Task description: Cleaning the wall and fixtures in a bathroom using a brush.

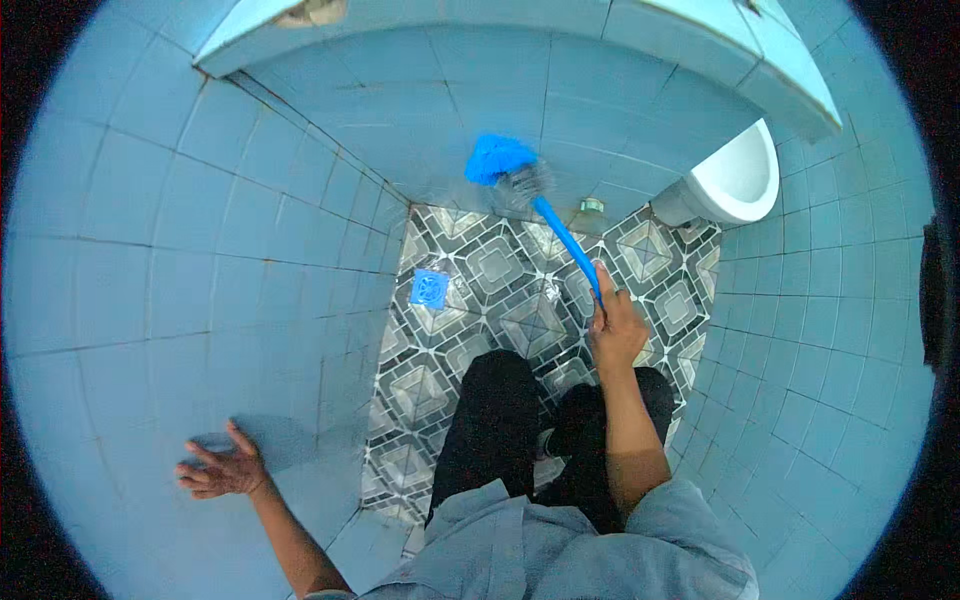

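My right hand (618,327) is closed around the lower end of the handle of a blue long-handled brush (561,229). The handle slants up and left to a bright blue bristle head (501,159) at the tiled wall (480,90) in front. Motion blur surrounds the part below the head, so its form is hard to tell; whether the bristles touch the wall cannot be told. My left hand (225,469) holds nothing; its fingers are spread by the left tiled wall (187,300).
A blue square floor drain (430,289) lies in the patterned tile floor (495,262). A white ceramic urinal or basin (742,180) stands in the far right corner. A tiled ledge (675,37) runs across the top. A small greenish fitting (592,205) sits low at the front wall.
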The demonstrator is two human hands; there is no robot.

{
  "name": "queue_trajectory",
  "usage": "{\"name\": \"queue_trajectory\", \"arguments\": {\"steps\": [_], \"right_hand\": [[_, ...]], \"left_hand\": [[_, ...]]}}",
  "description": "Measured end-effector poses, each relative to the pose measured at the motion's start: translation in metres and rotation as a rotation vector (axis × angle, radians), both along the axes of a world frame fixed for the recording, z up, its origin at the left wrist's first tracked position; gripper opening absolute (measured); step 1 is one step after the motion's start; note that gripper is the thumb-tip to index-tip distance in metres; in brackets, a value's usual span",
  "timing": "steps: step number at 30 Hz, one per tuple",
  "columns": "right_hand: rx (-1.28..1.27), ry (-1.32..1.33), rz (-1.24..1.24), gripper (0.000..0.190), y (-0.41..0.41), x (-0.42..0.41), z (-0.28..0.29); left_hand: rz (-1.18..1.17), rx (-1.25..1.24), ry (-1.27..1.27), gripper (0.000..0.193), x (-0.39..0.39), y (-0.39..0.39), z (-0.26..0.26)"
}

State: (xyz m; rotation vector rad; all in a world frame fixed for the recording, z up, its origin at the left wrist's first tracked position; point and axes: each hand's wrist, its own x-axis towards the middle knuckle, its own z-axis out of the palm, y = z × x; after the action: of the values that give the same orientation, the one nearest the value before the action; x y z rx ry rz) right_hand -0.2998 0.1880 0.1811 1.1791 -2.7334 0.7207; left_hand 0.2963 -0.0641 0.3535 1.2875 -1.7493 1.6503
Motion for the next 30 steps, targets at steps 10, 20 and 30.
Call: {"name": "queue_trajectory", "arguments": {"steps": [10,20,30], "right_hand": [[0.008,-0.082,-0.139,0.068,0.044,-0.002,0.163],[0.048,-0.217,-0.072,0.053,0.073,-0.039,0.324],[0.31,-0.58,-0.228,0.03,0.074,-0.023,0.35]], "left_hand": [[0.121,0.431,0.074,0.115,-0.04,0.038,0.028],[0.456,1.99,1.065,0.102,-0.157,0.093,0.088],[-0.56,2.1,0.533,0.052,-0.371,0.165,0.137]]}}
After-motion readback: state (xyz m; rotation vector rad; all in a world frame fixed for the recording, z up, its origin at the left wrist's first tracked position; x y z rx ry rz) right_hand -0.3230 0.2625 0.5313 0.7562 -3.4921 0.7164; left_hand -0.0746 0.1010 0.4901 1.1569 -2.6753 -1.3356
